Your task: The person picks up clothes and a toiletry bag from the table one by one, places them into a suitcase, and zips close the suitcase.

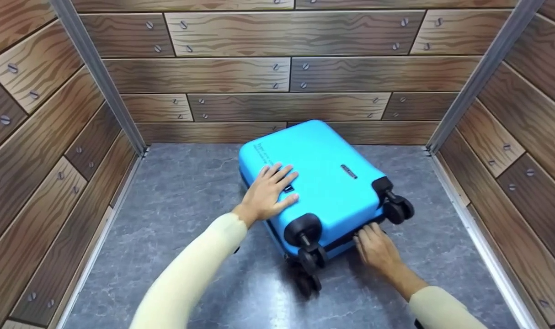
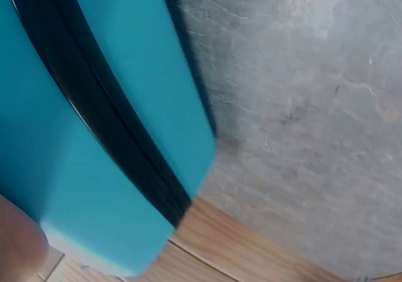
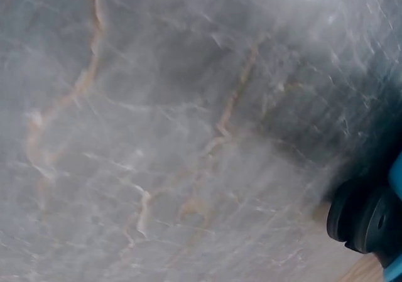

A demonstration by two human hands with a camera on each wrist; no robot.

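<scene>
A bright blue hard-shell suitcase (image 1: 323, 151) lies flat on the floor, turned at an angle, its black wheels toward me. My left hand (image 1: 270, 192) rests with spread fingers on the top shell near its left edge. At the wheel end, my right hand (image 1: 377, 246) has its fingers curled at the black zipper seam (image 1: 346, 238) between two wheels, pinching the zipper pull, which the fingers mostly hide. The left wrist view shows the dark zipper band (image 2: 113, 112) along the suitcase's side. A black wheel (image 3: 361, 216) appears at the right wrist view's edge.
Grey marbled floor (image 1: 181, 196) surrounds the suitcase. Wood-plank-patterned walls (image 1: 241, 75) stand at the back and on both sides, with grey metal posts (image 1: 104, 82) in the corners. Low metal rails (image 1: 465, 219) run along the side walls.
</scene>
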